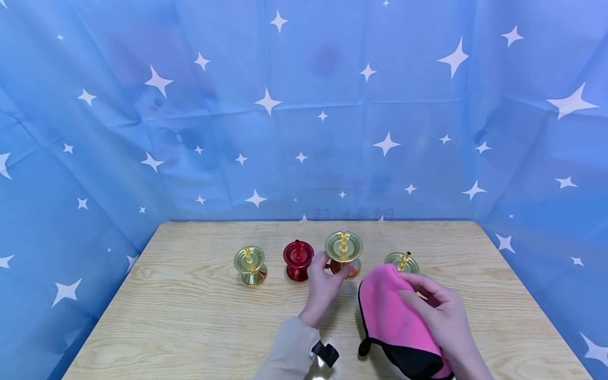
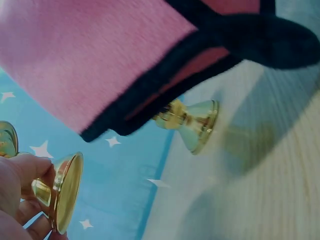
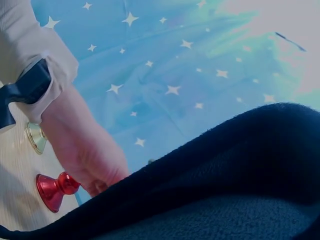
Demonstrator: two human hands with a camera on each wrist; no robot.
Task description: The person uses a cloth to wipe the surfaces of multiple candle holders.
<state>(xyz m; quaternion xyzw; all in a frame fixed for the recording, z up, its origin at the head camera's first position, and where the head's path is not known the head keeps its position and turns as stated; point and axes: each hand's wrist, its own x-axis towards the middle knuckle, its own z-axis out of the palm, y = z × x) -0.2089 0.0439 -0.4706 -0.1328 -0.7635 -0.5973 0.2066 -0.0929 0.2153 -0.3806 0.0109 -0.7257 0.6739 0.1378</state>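
Note:
My left hand (image 1: 324,285) grips the stem of a gold candle holder (image 1: 344,247) with a dish on top and a thin spike in its middle. In the left wrist view the flared base of that gold candle holder (image 2: 67,192) shows against the curtain. My right hand (image 1: 442,311) pinches a pink cloth (image 1: 394,306) with black edging and a black loop, which hangs to the left of the fingers. Behind the cloth stands another gold candle holder (image 1: 402,260), partly hidden. Dark inner fabric of the cloth (image 3: 210,200) fills much of the right wrist view.
A red candle holder (image 1: 297,258) stands just left of my left hand, with a third gold candle holder (image 1: 249,264) farther left. All are on a light wooden table (image 1: 190,316). A blue curtain (image 1: 304,132) with white stars surrounds the table's back and sides.

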